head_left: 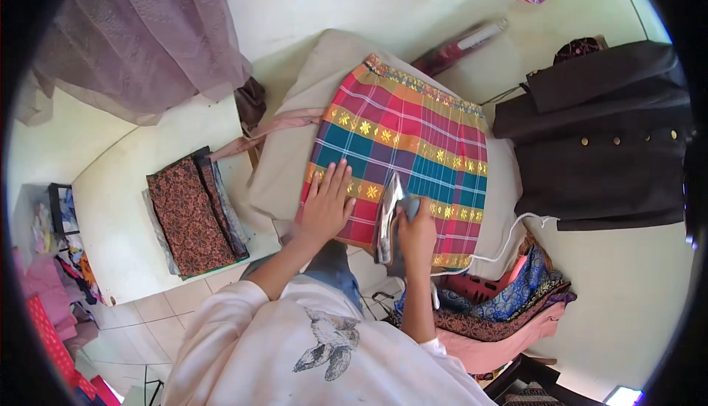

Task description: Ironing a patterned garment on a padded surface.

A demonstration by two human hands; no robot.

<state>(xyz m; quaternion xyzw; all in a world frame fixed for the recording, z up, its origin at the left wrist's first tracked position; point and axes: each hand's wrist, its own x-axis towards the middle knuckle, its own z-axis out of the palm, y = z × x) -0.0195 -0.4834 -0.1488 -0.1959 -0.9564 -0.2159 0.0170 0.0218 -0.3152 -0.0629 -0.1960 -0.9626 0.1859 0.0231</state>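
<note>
A plaid skirt [413,148] in red, teal and gold, with yellow flower motifs and a patterned waistband at its far edge, lies spread on a beige padded ironing surface [295,140]. My left hand [329,198] rests flat on the skirt's near left part, fingers stretched out. In my right hand [417,230] is a clothes iron [385,221], its silvery body on the cloth near the skirt's lower middle, tip pointing away from me. The fingers wrap round its handle. A white cord [509,240] runs off to the right.
Folded patterned cloths [195,214] lie on a white table [118,207] at the left. A black jacket with gold buttons [597,140] hangs at the right. Piled fabrics [501,310] sit at the lower right. Sheer mauve cloth [155,37] hangs at the upper left.
</note>
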